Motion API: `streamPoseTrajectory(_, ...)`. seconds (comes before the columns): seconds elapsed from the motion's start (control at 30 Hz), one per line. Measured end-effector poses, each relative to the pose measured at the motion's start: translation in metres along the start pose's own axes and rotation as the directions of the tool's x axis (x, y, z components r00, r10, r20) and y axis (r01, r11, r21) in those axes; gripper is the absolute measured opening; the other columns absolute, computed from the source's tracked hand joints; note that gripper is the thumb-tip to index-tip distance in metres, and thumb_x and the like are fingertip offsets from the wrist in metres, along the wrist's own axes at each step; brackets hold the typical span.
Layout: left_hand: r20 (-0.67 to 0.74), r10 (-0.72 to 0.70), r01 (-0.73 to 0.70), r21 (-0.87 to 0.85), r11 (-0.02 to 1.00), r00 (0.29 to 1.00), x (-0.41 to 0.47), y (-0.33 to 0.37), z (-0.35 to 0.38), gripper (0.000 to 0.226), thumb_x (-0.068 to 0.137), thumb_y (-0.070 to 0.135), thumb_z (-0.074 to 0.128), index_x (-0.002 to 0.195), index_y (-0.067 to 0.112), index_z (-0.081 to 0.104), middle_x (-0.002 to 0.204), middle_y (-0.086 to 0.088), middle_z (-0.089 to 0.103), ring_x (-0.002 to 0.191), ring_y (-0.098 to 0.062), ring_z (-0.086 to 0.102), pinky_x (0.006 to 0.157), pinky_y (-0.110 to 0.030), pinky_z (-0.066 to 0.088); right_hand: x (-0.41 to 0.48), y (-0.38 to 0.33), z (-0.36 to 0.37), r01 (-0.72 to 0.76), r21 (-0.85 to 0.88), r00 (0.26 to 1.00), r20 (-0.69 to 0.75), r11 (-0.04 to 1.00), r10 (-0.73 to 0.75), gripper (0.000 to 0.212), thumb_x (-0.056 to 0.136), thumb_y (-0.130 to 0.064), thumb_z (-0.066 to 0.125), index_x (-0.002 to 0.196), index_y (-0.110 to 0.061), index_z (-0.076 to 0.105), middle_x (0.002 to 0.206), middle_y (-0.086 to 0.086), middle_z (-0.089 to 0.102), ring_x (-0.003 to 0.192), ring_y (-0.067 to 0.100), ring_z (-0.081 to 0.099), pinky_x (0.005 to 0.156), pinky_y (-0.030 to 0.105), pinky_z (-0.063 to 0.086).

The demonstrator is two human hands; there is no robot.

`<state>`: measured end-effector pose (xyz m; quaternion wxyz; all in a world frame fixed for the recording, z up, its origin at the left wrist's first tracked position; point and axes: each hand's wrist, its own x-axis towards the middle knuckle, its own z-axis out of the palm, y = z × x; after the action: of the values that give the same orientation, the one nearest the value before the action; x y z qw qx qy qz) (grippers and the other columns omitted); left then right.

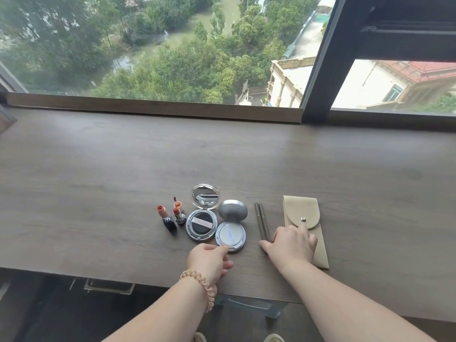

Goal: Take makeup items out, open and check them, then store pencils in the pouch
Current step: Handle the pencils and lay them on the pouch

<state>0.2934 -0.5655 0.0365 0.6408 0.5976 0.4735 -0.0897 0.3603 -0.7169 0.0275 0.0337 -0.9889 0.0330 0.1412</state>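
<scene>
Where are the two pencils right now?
The two pencils lie side by side on the table, right of centre, between the open silver compact and the beige pouch. Their near ends sit by the right hand.

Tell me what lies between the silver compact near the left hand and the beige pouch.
In the head view, two slim brown pencils lie side by side between the round silver compact and the beige suede pouch.

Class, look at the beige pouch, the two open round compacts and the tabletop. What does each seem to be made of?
Pouch: soft matte suede-like fabric, no shine, with a metal snap stud.
Compacts: glossy silver casing, probably plastic or metal; one lid holds a mirror.
Tabletop: brown wood grain, matte, possibly laminate.
</scene>
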Motion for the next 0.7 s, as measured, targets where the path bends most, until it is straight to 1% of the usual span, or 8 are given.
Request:
streamPoseTrajectory(0.13,0.001,0.010,-0.010,0.005,1.000,1.000,-0.008,0.004,-0.009,0.008,0.086,0.010,0.060,0.090,0.004,0.058,0.070,-0.007,0.062,0.047,-0.012,0.061,0.038,-0.018,0.039,0.000,-0.004,0.003,-0.035,0.033,0.999,0.019,0.999,0.034,0.039,0.075,-0.062,0.056,0.092,-0.030,0.069,0.101,-0.006,0.064,0.110,0.020,0.043,0.086,0.036,0.030)
streamPoseTrajectory(0.3,0.004,0.033,-0.033,-0.003,0.999,0.999,-0.020,0.014,-0.017,0.006,0.086,0.010,0.059,0.088,0.005,0.059,0.071,-0.007,0.062,0.051,-0.014,0.059,0.045,-0.022,0.038,-0.006,-0.004,0.002,-0.075,0.158,0.997,-0.020,0.985,0.079,0.035,0.078,-0.062,0.057,0.081,-0.029,0.066,0.093,-0.009,0.064,0.107,0.019,0.045,0.085,0.036,0.029)
streamPoseTrajectory(0.4,0.076,0.205,-0.214,0.137,0.967,0.976,-0.026,0.025,-0.018,0.007,0.083,0.013,0.061,0.089,0.010,0.063,0.079,-0.004,0.065,0.063,-0.014,0.060,0.056,-0.025,0.045,-0.014,-0.001,-0.009,-0.122,0.346,0.981,-0.102,0.930,0.167,0.031,0.078,-0.058,0.058,0.070,-0.028,0.062,0.081,-0.010,0.064,0.100,0.019,0.050,0.082,0.036,0.027)
streamPoseTrajectory(0.43,0.127,0.328,-0.350,0.239,0.906,0.936,-0.026,0.029,-0.019,0.009,0.082,0.015,0.064,0.091,0.015,0.064,0.086,0.000,0.067,0.072,-0.012,0.060,0.067,-0.026,0.049,-0.017,0.000,-0.015,-0.124,0.435,0.975,-0.114,0.892,0.192,0.031,0.078,-0.056,0.060,0.069,-0.027,0.061,0.076,-0.010,0.064,0.094,0.019,0.053,0.083,0.035,0.028)
streamPoseTrajectory(0.47,0.200,0.460,-0.501,0.364,0.785,0.865,-0.027,0.034,-0.019,0.015,0.080,0.018,0.065,0.095,0.022,0.065,0.095,0.006,0.066,0.085,-0.009,0.059,0.080,-0.026,0.048,-0.020,0.002,-0.022,-0.109,0.544,0.973,-0.114,0.832,0.202,0.030,0.078,-0.053,0.063,0.068,-0.026,0.061,0.071,-0.011,0.063,0.087,0.019,0.057,0.083,0.034,0.032)
streamPoseTrajectory(0.53,0.356,0.659,-0.724,0.527,0.444,0.663,-0.031,0.045,-0.020,0.037,0.081,0.021,0.065,0.115,0.032,0.058,0.115,0.016,0.056,0.107,-0.005,0.045,0.098,-0.019,0.031,-0.026,0.003,-0.039,-0.033,0.752,0.980,-0.103,0.658,0.168,0.025,0.076,-0.044,0.071,0.067,-0.023,0.061,0.068,-0.010,0.064,0.075,0.017,0.059,0.076,0.032,0.044)
streamPoseTrajectory(0.6,0.450,0.710,-0.783,0.576,0.234,0.542,-0.035,0.059,-0.017,0.054,0.085,0.027,0.062,0.135,0.034,0.044,0.133,0.015,0.045,0.123,-0.008,0.033,0.105,-0.019,0.020,-0.033,0.003,-0.057,0.055,0.855,0.988,-0.121,0.515,0.095,0.018,0.074,-0.032,0.077,0.070,-0.021,0.064,0.068,-0.008,0.065,0.067,0.010,0.059,0.063,0.023,0.045)
streamPoseTrajectory(0.7,0.487,0.716,-0.748,0.660,0.074,0.500,-0.040,0.075,-0.012,0.058,0.087,0.038,0.057,0.140,0.041,0.033,0.145,0.015,0.036,0.134,-0.012,0.025,0.107,-0.032,0.022,-0.037,0.003,-0.080,0.135,0.940,0.991,-0.122,0.314,-0.061,0.014,0.072,-0.014,0.080,0.071,-0.017,0.066,0.062,-0.006,0.063,0.058,0.005,0.055,0.057,0.013,0.043)
